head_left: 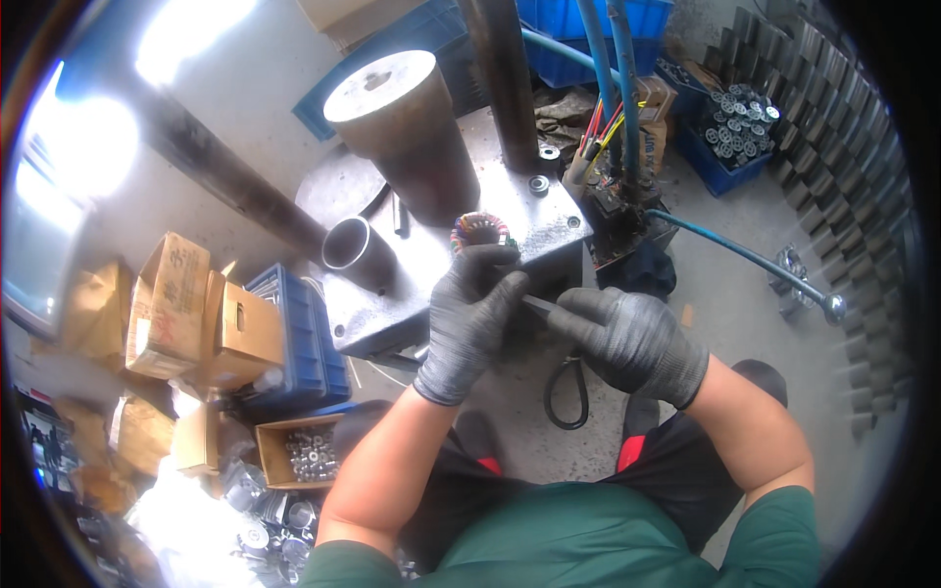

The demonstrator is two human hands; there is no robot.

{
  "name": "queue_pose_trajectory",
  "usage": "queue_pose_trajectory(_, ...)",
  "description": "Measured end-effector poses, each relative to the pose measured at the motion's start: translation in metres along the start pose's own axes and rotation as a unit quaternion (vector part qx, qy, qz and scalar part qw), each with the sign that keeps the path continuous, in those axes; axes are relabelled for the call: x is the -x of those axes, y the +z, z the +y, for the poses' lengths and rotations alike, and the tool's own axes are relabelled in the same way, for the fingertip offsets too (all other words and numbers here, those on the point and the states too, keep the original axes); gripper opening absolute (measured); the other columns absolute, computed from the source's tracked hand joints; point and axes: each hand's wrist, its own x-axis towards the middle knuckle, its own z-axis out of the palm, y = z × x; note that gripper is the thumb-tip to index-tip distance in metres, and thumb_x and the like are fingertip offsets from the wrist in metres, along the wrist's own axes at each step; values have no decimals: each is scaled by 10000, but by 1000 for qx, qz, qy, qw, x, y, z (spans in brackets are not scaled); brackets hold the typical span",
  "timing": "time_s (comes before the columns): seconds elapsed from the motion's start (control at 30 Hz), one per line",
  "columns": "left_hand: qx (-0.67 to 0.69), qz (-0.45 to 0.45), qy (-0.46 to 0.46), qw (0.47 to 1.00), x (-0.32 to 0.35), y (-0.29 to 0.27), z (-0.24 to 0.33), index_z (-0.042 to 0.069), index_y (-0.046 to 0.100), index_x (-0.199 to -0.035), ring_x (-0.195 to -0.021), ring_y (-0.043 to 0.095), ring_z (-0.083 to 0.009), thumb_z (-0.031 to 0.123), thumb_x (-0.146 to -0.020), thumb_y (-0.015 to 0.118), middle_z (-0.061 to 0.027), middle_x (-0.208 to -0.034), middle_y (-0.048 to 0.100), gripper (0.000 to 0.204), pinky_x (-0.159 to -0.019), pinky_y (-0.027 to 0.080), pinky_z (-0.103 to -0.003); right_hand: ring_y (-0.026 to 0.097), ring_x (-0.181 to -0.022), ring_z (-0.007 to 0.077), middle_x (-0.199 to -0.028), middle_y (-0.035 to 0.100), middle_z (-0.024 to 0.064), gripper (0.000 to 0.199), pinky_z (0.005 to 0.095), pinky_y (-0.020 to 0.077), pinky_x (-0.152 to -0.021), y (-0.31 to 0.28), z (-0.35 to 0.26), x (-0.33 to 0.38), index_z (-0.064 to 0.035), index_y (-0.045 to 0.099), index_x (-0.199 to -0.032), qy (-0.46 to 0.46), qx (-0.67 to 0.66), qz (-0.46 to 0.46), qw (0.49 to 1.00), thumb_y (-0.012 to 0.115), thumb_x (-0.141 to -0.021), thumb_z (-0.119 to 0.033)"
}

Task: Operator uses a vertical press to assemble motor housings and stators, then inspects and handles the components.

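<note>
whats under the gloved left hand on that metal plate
A round wound coil part with coloured wires peeks out past the left hand fingertips, on the metal plate. Its lower part is covered by the glove.

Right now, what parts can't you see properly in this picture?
Head view only:
- The wound ring part: its lower half is hidden behind the left hand.
- The thin dark tool: its ends are covered by both gloves, mostly the right hand.
- Small metal parts in the blue crate: too small to tell.
- Top left: washed out by glare.
</note>
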Motion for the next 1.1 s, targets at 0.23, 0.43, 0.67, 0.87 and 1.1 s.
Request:
queue_pose_trajectory(0.23, -53, 64, 48, 995, -5, -10, 3, 18, 691, -1256, -1032, 680, -110, 111, -1094, 653, -69, -1197, 734, 190, -951, 550, -270, 781, -919, 343, -1176, 759, 156, 425, 415, 654, -736, -4, 4, 16, -87, 745, -1268, 4, -18, 26, 999, 743, -843, -80)
queue_pose_trajectory(0.43, -91, -123, -21, 988, 13, 6, 0, 4, 660, -1322, -1193, 681, -177, 37, -996, 756, -103, -1230, 722, 341, -1075, 557, -361, 773, -1023, 367, -1272, 727, 168, 591, 420, 661, -828, -14, 27, 25, -131, 735, -1298, 32, -34, 76, 996, 797, -732, 27)
queue_pose_trajectory(0.67, -191, -86, -25, 977, 1, 6, 6, 12, 726, -1234, -1053, 692, -135, 108, -1025, 750, -69, -1111, 755, 232, -962, 566, -310, 723, -1124, 316, -1396, 625, 142, 674, 411, 629, -928, -10, 85, 31, -131, 697, -1376, 200, -206, 138, 948, 703, -747, 111)
queue_pose_trajectory(0.87, -168, -7, -16, 986, -5, -3, 11, 21, 740, -1160, -1038, 686, -126, 132, -981, 813, -42, -1075, 759, 223, -950, 551, -296, 709, -1162, 222, -1398, 629, 115, 520, 315, 585, -992, -12, 113, 4, -43, 705, -1334, 199, 89, 56, 974, 712, -833, 101)
queue_pose_trajectory(1.1, -193, -62, 33, 979, -5, -4, 12, 45, 730, -1218, -1045, 699, -141, 138, -877, 908, -65, -1085, 764, 396, -964, 574, -325, 632, -1352, 334, -1453, 623, 195, 596, 391, 522, -1150, 48, 161, -29, 3, 679, -1380, 192, -86, 87, 974, 829, -814, -105)
